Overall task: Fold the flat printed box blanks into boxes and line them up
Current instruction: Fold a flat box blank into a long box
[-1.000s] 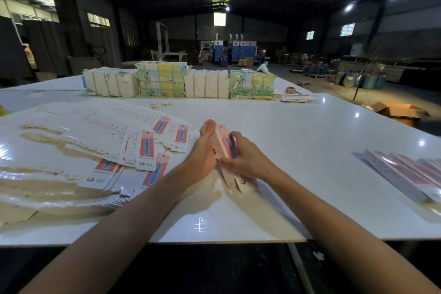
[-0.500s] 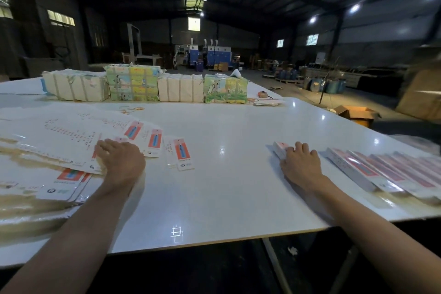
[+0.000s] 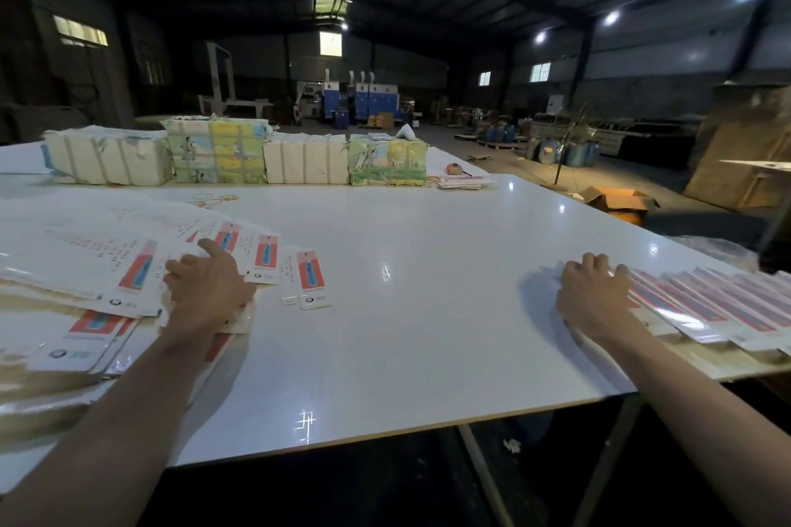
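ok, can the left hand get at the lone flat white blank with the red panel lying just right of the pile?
Probably yes. The left hand rests on the pile, the lone blank lies just beside it, and only bare table is between.

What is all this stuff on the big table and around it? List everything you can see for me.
table: one, glossy white, fills the foreground
flat box blanks: a loose pile, white with red panels, left side
single blank: one, white and red, just right of the pile
folded boxes: a row, white and red, right edge
wrapped bundles: four, two cream, two colourfully printed, far edge
cardboard box: one, brown, floor beyond the table
left hand: flat on the pile
right hand: resting on the row's near end
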`<action>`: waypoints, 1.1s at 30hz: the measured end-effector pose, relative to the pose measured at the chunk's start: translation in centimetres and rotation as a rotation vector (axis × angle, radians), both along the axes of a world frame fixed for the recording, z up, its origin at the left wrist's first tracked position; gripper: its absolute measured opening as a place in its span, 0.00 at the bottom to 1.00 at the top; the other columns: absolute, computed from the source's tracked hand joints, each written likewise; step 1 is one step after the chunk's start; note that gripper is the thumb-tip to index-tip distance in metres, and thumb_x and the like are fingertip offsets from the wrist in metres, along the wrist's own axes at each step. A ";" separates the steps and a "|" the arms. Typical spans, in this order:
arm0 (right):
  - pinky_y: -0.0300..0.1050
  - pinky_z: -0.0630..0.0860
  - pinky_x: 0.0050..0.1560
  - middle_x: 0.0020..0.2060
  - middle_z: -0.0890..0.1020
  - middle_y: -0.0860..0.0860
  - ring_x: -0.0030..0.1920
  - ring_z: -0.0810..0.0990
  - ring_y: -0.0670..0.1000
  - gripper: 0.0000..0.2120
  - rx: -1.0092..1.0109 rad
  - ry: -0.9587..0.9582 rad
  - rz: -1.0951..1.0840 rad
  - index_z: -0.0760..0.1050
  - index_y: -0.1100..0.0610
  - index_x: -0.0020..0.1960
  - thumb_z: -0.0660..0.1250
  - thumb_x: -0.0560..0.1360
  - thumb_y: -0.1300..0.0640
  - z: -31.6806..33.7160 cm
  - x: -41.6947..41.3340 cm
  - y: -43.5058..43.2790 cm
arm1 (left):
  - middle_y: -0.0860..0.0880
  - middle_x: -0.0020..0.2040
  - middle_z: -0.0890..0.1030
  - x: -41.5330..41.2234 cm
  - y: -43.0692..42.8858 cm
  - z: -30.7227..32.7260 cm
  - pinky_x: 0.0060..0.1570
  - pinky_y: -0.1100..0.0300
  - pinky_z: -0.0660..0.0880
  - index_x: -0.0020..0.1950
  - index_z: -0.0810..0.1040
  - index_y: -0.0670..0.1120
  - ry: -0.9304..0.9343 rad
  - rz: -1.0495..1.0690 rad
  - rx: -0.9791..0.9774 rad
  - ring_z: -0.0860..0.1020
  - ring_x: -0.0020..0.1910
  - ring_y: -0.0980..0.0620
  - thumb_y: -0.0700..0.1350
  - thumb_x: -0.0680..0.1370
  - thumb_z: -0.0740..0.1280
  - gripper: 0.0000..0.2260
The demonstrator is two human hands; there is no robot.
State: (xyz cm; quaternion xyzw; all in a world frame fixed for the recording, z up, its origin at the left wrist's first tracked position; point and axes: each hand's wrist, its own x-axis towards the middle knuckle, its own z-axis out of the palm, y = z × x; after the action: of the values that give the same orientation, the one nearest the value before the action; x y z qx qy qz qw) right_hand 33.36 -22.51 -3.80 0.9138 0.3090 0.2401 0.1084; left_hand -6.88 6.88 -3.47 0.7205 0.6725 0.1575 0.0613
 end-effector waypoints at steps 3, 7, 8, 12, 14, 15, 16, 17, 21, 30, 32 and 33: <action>0.57 0.67 0.72 0.72 0.71 0.56 0.72 0.70 0.58 0.20 0.078 0.012 0.161 0.71 0.56 0.73 0.62 0.84 0.47 0.3 -2.7 3.1 | 0.30 0.75 0.65 -0.2 0.8 -0.2 0.74 0.39 0.64 0.82 0.48 0.37 -0.128 -0.029 -0.010 0.66 0.74 0.30 0.54 0.74 0.80 0.51; 0.55 0.70 0.65 0.69 0.74 0.56 0.69 0.72 0.59 0.18 0.221 0.102 0.449 0.73 0.57 0.70 0.61 0.84 0.49 1.0 -8.0 8.8 | 0.38 0.61 0.80 0.0 1.4 -0.4 0.41 0.52 0.78 0.76 0.55 0.42 -0.449 -0.201 -0.030 0.84 0.50 0.40 0.46 0.77 0.78 0.38; 0.55 0.71 0.64 0.67 0.75 0.56 0.67 0.73 0.59 0.17 0.262 0.158 0.531 0.74 0.57 0.69 0.61 0.84 0.49 1.1 -9.4 10.2 | 0.43 0.55 0.82 0.3 1.1 -0.2 0.34 0.56 0.78 0.71 0.59 0.46 -0.579 -0.239 -0.062 0.85 0.43 0.44 0.44 0.78 0.78 0.32; 0.54 0.76 0.62 0.65 0.79 0.54 0.62 0.79 0.56 0.20 0.451 0.521 0.793 0.70 0.54 0.74 0.62 0.85 0.48 1.4 -14.5 14.7 | 0.45 0.44 0.89 2.6 -1.3 0.7 0.29 0.55 0.82 0.62 0.76 0.47 -1.037 -0.393 -0.407 0.88 0.39 0.47 0.44 0.79 0.76 0.15; 0.54 0.80 0.60 0.63 0.81 0.52 0.55 0.83 0.49 0.23 0.578 0.842 0.893 0.64 0.51 0.78 0.63 0.85 0.46 1.3 -16.6 16.5 | 0.41 0.49 0.88 3.5 -2.2 0.6 0.36 0.51 0.84 0.66 0.77 0.46 -1.191 -0.461 -0.547 0.88 0.45 0.43 0.43 0.79 0.75 0.17; 0.52 0.81 0.59 0.61 0.82 0.50 0.51 0.83 0.45 0.24 0.643 1.002 0.935 0.62 0.50 0.79 0.63 0.86 0.46 1.0 -17.4 17.1 | 0.40 0.51 0.88 3.9 -2.7 0.3 0.38 0.50 0.84 0.67 0.76 0.46 -1.242 -0.483 -0.599 0.88 0.46 0.42 0.44 0.79 0.75 0.18; 0.51 0.82 0.58 0.58 0.82 0.48 0.48 0.84 0.45 0.24 0.702 1.122 0.972 0.60 0.49 0.79 0.62 0.86 0.46 0.7 -17.9 17.5 | 0.40 0.51 0.88 4.2 -3.2 0.0 0.38 0.51 0.84 0.67 0.77 0.47 -1.279 -0.505 -0.647 0.88 0.46 0.43 0.45 0.79 0.74 0.17; 0.48 0.83 0.55 0.55 0.81 0.47 0.48 0.85 0.45 0.23 0.756 1.199 1.008 0.60 0.46 0.80 0.61 0.87 0.47 0.0 -18.2 17.9 | 0.41 0.50 0.88 4.6 -3.6 -0.5 0.37 0.52 0.84 0.66 0.77 0.47 -1.307 -0.528 -0.688 0.88 0.45 0.44 0.45 0.80 0.73 0.16; 0.41 0.85 0.44 0.49 0.80 0.41 0.54 0.84 0.40 0.21 0.843 1.360 1.072 0.62 0.31 0.74 0.63 0.86 0.47 -2.1 -17.6 17.7 | 0.43 0.46 0.88 5.7 -4.6 -1.8 0.35 0.52 0.83 0.67 0.76 0.49 -1.309 -0.523 -0.760 0.88 0.42 0.45 0.46 0.81 0.71 0.15; 0.44 0.86 0.46 0.54 0.81 0.46 0.52 0.86 0.47 0.15 0.900 1.320 1.037 0.75 0.40 0.71 0.65 0.85 0.45 -1.7 -16.9 17.1 | 0.38 0.48 0.84 6.4 -6.1 -2.0 0.46 0.43 0.84 0.63 0.81 0.45 -1.442 -0.697 -0.935 0.84 0.43 0.40 0.66 0.83 0.62 0.25; 0.46 0.86 0.49 0.55 0.81 0.50 0.53 0.86 0.49 0.14 0.899 1.316 1.031 0.77 0.41 0.70 0.66 0.85 0.47 -1.9 -16.9 17.1 | 0.38 0.50 0.83 6.1 -5.7 -2.3 0.48 0.43 0.82 0.66 0.79 0.45 -1.412 -0.730 -0.933 0.83 0.45 0.38 0.67 0.83 0.60 0.27; 0.45 0.86 0.48 0.54 0.81 0.51 0.53 0.87 0.49 0.13 0.893 1.336 1.039 0.77 0.43 0.69 0.67 0.84 0.48 -1.9 -16.8 17.1 | 0.37 0.51 0.83 6.0 -5.4 -2.4 0.49 0.43 0.82 0.67 0.78 0.45 -1.403 -0.735 -0.928 0.83 0.46 0.37 0.66 0.83 0.60 0.27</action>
State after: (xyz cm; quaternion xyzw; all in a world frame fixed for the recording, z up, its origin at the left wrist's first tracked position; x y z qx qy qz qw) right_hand 16.52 -5.41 -5.69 0.5678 0.5537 -0.2172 -0.5691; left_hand -0.92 1.45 -5.88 0.5313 0.2055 0.2436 0.7850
